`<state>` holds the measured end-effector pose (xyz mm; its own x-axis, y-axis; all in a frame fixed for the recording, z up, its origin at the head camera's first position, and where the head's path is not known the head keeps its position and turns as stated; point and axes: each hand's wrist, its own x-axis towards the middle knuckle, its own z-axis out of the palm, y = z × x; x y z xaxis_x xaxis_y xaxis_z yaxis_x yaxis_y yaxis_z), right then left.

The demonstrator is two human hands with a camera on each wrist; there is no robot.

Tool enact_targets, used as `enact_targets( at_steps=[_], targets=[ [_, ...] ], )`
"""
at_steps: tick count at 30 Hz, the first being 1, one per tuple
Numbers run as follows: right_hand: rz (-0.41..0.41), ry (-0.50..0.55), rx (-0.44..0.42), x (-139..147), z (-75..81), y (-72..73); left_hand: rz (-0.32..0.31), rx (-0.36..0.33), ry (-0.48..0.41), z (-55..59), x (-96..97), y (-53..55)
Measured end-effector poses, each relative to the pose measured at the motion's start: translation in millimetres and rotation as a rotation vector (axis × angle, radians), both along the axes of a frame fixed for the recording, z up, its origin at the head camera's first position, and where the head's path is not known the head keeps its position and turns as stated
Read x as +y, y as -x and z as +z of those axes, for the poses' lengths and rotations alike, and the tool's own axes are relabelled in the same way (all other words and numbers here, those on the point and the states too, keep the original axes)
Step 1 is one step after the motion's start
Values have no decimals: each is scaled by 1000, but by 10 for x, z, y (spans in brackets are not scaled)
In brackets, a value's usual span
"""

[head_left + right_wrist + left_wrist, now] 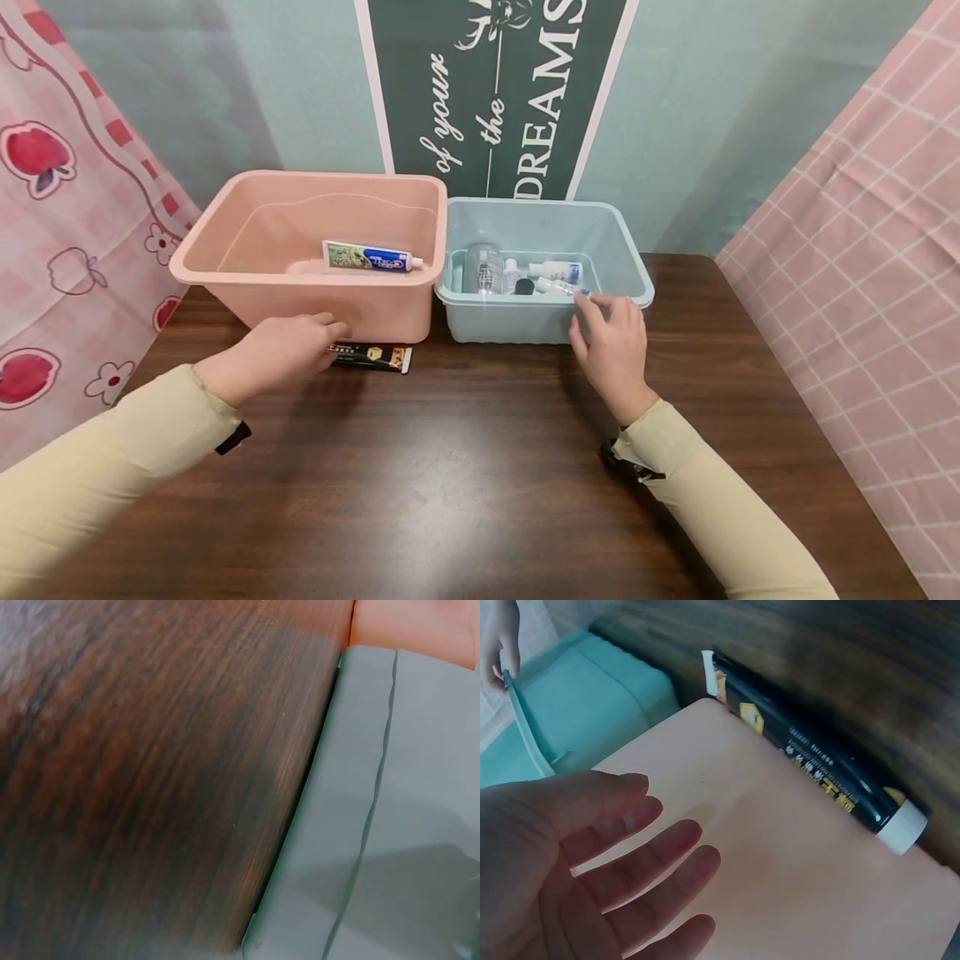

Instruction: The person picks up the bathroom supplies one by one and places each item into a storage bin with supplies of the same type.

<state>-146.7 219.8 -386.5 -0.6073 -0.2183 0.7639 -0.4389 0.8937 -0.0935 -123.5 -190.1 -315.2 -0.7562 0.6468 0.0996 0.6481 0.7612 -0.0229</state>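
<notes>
At the front wall of the pink tub (225, 250), the left hand (281, 350) hovers with fingers (641, 855) spread and relaxed, holding nothing, just beside the black tube (372, 357) lying on the wooden table (465, 467). The right hand (611, 342) rests its fingers on the near rim of the blue tub (622, 250), by a small bottle (564, 287). A toothpaste tube (371, 257) lies inside the pink tub.

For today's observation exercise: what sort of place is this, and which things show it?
Probably a staged tabletop sorting set-up: a wooden table, a pink tub and blue tub holding toiletries, and hung cloth backdrops.
</notes>
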Motion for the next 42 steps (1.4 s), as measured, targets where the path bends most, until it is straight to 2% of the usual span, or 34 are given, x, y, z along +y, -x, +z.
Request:
enact_targets(
  at_steps=[12, 21, 26, 32, 42],
  targets=[
    [-4, -5, 6, -21, 28, 0, 74, -29, 49, -248, -29, 61],
    [-4, 1, -1, -19, 10, -8, 38, 31, 49, -427, -30, 80],
    [0, -11, -5, -17, 20, -14, 50, 41, 43, -512, -15, 105],
    [-11, -6, -4, -14, 10, -21, 17, 61, 33, -562, 5, 104],
    [-7, -12, -9, -6, 13, -8, 37, 41, 15, -604, 16, 109]
  ],
)
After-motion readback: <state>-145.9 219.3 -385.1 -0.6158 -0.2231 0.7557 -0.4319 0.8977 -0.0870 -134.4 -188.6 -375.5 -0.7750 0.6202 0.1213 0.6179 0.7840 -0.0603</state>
